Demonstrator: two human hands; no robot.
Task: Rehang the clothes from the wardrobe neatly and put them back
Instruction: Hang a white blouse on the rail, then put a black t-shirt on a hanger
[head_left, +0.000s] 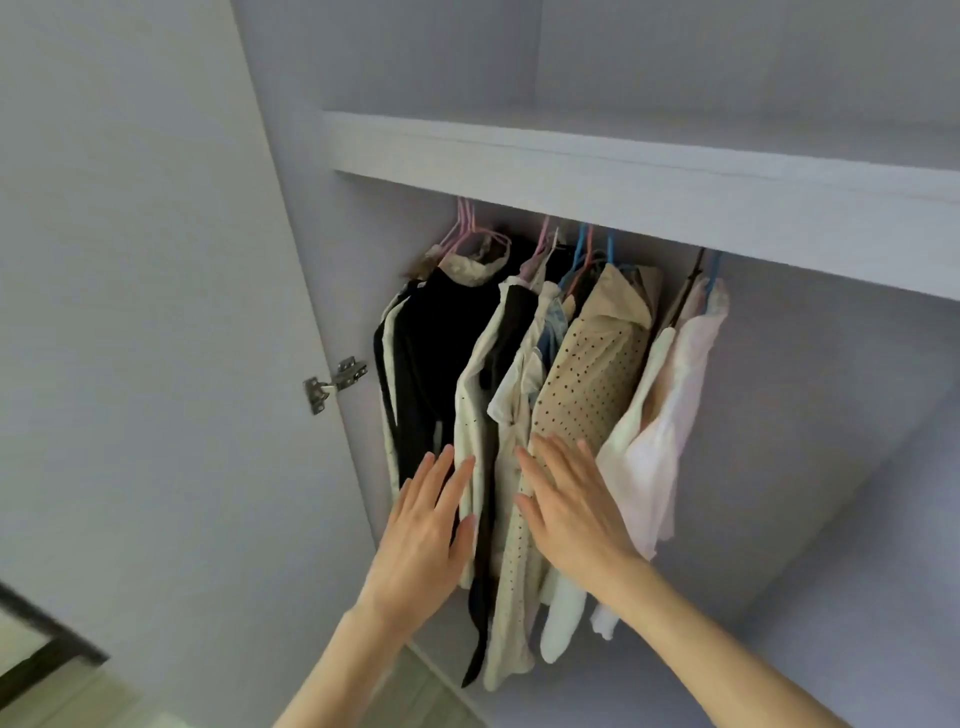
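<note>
Against the hanging clothes (524, 395), both flat hands (423, 525) (571, 509) press side by side.

Clothes (587, 374) on hangers (582, 249) hang under wardrobe shelf (623, 171).

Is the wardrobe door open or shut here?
Open: the pale wardrobe door swings out on its metal hinge, exposing the hanging clothes.

The shelf (675, 192) hides the hanger hooks' tops, perhaps a rail; frame edges crop both forearms.
</note>
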